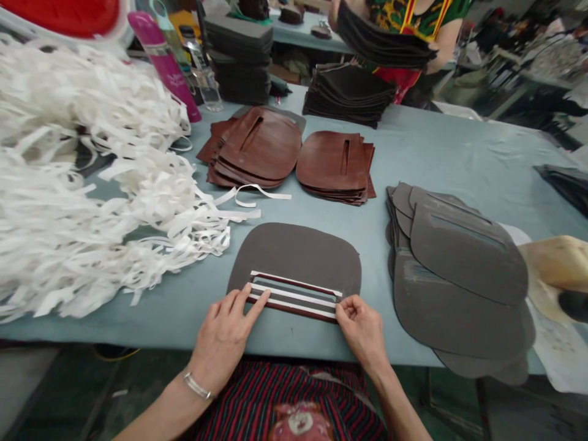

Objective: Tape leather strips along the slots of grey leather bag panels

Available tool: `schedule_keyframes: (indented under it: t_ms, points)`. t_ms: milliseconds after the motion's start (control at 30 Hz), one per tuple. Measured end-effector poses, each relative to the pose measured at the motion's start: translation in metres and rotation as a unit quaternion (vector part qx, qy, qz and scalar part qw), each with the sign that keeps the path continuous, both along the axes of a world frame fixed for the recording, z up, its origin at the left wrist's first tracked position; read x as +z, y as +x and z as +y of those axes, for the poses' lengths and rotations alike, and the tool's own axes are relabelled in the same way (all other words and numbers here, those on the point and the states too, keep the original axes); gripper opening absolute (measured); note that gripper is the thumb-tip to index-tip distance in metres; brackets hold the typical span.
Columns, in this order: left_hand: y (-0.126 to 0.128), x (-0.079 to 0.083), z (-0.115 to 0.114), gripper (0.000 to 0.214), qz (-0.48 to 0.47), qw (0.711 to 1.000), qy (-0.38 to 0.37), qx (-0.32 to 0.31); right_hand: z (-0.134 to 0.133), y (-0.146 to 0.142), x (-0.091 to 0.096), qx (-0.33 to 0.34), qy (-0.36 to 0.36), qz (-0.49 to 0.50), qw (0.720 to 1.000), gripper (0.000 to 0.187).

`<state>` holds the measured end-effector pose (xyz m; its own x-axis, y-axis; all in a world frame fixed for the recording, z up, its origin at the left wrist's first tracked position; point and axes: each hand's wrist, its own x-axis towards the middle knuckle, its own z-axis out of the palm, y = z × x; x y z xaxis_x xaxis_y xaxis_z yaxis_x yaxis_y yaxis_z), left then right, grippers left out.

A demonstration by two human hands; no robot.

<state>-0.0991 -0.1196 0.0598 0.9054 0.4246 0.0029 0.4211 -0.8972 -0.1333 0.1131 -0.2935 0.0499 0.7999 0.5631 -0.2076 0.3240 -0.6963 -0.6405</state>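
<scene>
A blue-grey table point(459, 147) is stretching before you. Near its edge, the grey panel point(294, 248) is lying flat, probably light, bendy and best held by its rim. Your left hand point(225, 327) is pressing, fingers spread; your right hand point(362, 327) is pinching the end of a white strip point(294, 305). Script on the purple bottle point(163, 64) is blurring.

On the table point(459, 144), the panel point(298, 250) lies between strips point(151, 196), left, and stacked panels point(463, 248), right.
</scene>
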Motion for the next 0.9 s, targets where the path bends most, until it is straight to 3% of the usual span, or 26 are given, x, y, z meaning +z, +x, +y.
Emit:
schedule_keyframes:
  t_ms: [233, 467, 567, 733, 800, 900]
  points:
    - [0.013, 0.0, -0.004, 0.053, -0.01, 1.0, -0.025, 0.012, 0.004, -0.001, 0.001, -0.003, -0.026, -0.02, 0.999, 0.018]
    - [0.023, -0.014, -0.031, 0.053, -0.042, 0.998, -0.037, 0.023, 0.004, -0.005, 0.003, 0.012, -0.085, -0.079, 0.993, 0.016]
    - [0.022, -0.016, -0.028, 0.059, -0.054, 0.997, -0.054, 0.021, 0.009, -0.014, 0.001, 0.071, -0.093, -0.189, 0.975, 0.015]
    - [0.025, -0.015, 0.006, 0.051, -0.097, 0.99, -0.102, -0.001, 0.038, -0.034, -0.001, 0.297, -0.014, -0.294, 0.909, 0.038]
    - [0.028, -0.013, 0.019, 0.044, -0.12, 0.985, -0.127, 0.001, 0.045, -0.037, -0.002, 0.326, -0.015, -0.295, 0.898, 0.037]
    - [0.032, -0.012, 0.029, 0.035, -0.157, 0.975, -0.155, 0.013, 0.047, -0.032, -0.005, 0.302, 0.011, -0.253, 0.919, 0.025]
